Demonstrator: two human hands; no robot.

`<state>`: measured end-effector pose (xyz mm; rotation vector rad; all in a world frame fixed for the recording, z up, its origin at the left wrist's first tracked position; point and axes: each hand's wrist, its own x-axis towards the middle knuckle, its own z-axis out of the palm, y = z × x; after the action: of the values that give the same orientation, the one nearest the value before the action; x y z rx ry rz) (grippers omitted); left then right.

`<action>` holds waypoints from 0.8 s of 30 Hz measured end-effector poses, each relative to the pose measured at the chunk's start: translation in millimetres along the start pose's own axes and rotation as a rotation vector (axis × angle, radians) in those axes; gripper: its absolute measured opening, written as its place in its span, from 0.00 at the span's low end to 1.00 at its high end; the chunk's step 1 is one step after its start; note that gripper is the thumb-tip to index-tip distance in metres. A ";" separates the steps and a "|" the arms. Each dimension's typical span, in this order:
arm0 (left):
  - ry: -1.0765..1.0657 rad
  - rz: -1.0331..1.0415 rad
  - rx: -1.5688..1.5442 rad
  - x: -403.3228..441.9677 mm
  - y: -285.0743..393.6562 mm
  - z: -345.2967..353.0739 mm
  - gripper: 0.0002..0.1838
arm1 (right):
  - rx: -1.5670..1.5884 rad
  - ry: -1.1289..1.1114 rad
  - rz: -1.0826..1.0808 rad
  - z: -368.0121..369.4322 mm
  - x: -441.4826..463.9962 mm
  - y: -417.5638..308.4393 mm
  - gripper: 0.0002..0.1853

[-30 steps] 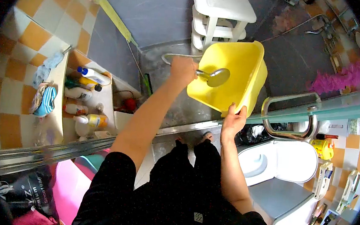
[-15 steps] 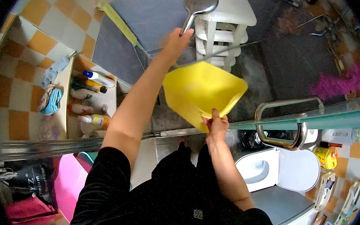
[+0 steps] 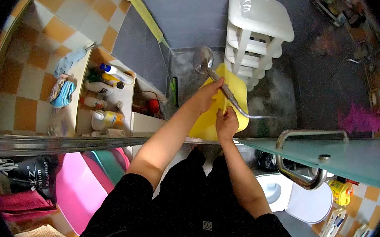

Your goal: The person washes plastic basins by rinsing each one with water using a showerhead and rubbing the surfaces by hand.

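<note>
My left hand (image 3: pixel 207 96) is closed around the handle of a chrome shower head (image 3: pixel 204 60), which points away from me to the upper left. Its hose trails off to the right, across the yellow plastic bin (image 3: pixel 206 125). With fingers pinched on the rim, my right hand (image 3: pixel 228 123) holds this bin, which is tilted in front of my legs. Part of the bin is hidden behind my hands and the shower handle. Just beyond it, a stack of white plastic stools (image 3: pixel 261 17) stands on the wet grey floor.
To the left, a shelf (image 3: pixel 127 106) holds several bottles, with cloths (image 3: pixel 63 91) hanging beside it. A glass door with a metal handle (image 3: pixel 281 160) is at right, near a toilet (image 3: pixel 274 189). A pink tub (image 3: pixel 79 190) lies at lower left.
My left hand has brought the shower head down and closer to the bin. The bin has turned, its opening no longer facing me so widely. The view has shifted, too.
</note>
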<state>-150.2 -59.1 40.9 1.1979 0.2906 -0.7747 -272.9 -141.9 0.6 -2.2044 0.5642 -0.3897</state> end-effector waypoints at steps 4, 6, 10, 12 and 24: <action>-0.206 -0.031 -0.211 -5.5 -10.8 -24.3 0.24 | -0.027 -0.026 -0.130 19.1 -7.6 -27.3 0.09; -0.200 0.008 -0.247 -5.4 -6.1 -30.2 0.22 | 0.004 -0.107 -0.245 19.3 -6.6 -34.2 0.09; 0.012 0.199 0.035 -9.0 -2.8 -58.2 0.19 | -0.084 -0.434 -0.276 -4.8 -9.3 -67.9 0.06; 0.083 0.267 0.119 -4.7 -6.9 -71.3 0.18 | -0.131 -0.531 -0.232 -36.7 -3.1 -93.3 0.05; 0.055 0.482 0.194 -33.6 2.9 -84.3 0.11 | -0.128 -0.201 -0.399 39.8 40.2 -98.6 0.11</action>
<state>-156.3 31.0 31.9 1.4029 -0.0345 -0.3543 -194.5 -80.8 55.7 -2.4454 0.0369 -0.3377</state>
